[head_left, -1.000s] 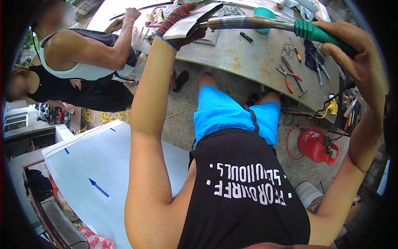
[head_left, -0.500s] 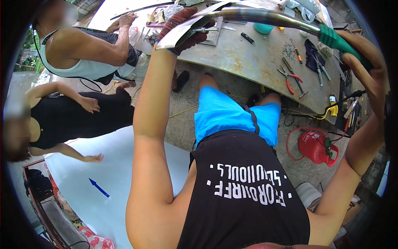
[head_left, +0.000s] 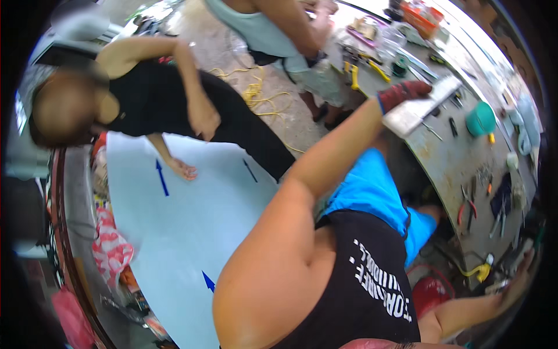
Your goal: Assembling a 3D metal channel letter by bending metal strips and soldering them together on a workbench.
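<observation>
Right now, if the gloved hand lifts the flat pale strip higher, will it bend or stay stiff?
The pale strip probably stays stiff: it lies straight beyond the gloved left hand without sagging. It looks thin, so likely light. Its smooth face may slip, though the glove should help.

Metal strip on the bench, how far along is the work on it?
Done: nothing on the strip shows a finished cut or bend. In hand: the gloved left hand holds it on the bench; the right hand is low at the bench edge, blurred, no tool visible in it. Left: probably most of it, with pliers lying unused.
</observation>
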`<state>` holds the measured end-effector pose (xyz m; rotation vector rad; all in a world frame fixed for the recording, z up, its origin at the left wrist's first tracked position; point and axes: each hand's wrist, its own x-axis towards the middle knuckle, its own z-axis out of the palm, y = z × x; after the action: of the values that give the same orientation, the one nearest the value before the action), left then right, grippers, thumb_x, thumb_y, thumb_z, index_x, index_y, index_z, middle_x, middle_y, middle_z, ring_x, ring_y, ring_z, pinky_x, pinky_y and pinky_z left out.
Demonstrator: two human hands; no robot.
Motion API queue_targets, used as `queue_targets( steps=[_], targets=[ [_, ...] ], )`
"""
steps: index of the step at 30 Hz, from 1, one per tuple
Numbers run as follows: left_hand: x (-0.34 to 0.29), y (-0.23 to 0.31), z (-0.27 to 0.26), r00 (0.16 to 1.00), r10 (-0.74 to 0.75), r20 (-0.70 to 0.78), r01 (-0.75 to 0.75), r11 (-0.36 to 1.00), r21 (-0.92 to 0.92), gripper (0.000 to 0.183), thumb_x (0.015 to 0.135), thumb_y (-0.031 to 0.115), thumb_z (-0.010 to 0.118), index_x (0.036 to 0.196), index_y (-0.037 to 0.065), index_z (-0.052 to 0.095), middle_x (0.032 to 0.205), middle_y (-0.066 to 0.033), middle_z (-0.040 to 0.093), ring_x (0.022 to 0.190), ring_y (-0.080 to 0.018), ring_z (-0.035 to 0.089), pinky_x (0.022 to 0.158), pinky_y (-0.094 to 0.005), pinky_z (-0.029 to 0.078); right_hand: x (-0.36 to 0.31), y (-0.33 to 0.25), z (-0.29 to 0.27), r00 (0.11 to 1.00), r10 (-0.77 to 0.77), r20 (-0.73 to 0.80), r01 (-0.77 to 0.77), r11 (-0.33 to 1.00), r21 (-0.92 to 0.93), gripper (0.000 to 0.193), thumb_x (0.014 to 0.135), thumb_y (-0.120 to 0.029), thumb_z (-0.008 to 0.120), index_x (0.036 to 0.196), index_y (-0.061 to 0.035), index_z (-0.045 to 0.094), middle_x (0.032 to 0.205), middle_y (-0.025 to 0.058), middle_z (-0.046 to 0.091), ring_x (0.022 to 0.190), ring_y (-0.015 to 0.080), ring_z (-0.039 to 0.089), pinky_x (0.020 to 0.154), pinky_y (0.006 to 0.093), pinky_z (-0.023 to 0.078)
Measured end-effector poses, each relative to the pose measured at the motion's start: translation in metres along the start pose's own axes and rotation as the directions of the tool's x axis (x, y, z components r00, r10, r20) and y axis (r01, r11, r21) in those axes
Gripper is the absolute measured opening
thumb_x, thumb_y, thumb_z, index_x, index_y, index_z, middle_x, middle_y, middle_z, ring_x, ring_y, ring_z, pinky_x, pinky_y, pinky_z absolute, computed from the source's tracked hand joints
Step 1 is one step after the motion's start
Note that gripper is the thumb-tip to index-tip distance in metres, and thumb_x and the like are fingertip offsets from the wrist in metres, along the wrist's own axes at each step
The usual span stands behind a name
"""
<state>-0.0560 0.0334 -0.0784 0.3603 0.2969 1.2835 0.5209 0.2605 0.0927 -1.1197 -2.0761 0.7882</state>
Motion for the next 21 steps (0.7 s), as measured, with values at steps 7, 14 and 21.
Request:
queue_targets(
  steps=[7, 14, 21],
  targets=[
    [-0.024, -0.014, 0.024, 0.995, -0.001, 0.100, 0.011, 0.995, -0.097, 0.057, 0.105, 0.037, 0.047, 0.142, -0.007, 0.046, 0.130, -0.0280, 0.061, 0.088, -0.0294, 0.071, 0.076, -0.0386, 0.061, -0.018, 0.022, 0.060, 0.902, 0.292, -0.319, -0.171, 0.919, 0.356, 0.038, 0.097, -0.025, 0.071, 0.128, -0.0032, 0.065, 0.106, 0.0073, 0.072, 0.096, 0.0126, 0.066, 0.084, 0.0264, 0.053],
    [-0.029, -0.026, 0.062, 0.883, 0.132, -0.450, 0.049, 0.928, 0.368, 0.057, 0.104, 0.045, 0.045, 0.125, -0.006, 0.058, 0.069, -0.0068, 0.060, 0.057, -0.0176, 0.053, 0.051, -0.0310, 0.044, -0.016, 0.063, 0.090, 0.829, 0.207, -0.519, -0.174, 0.978, 0.111, 0.038, 0.094, -0.033, 0.073, 0.111, 0.0007, 0.072, 0.087, 0.0025, 0.070, 0.082, 0.0099, 0.060, 0.078, 0.0271, 0.049],
    [-0.017, -0.033, 0.085, 0.947, 0.031, -0.321, 0.033, 0.981, 0.190, 0.059, 0.098, 0.049, 0.058, 0.127, -0.002, 0.050, 0.068, 0.0018, 0.046, 0.056, -0.0108, 0.041, 0.048, -0.0271, 0.029, 0.012, 0.161, 0.106, 0.752, 0.169, -0.638, -0.340, 0.928, -0.155, 0.038, 0.097, -0.031, 0.064, 0.119, 0.0011, 0.065, 0.106, 0.0205, 0.071, 0.099, 0.0349, 0.067, 0.086, 0.0422, 0.050]
  ],
)
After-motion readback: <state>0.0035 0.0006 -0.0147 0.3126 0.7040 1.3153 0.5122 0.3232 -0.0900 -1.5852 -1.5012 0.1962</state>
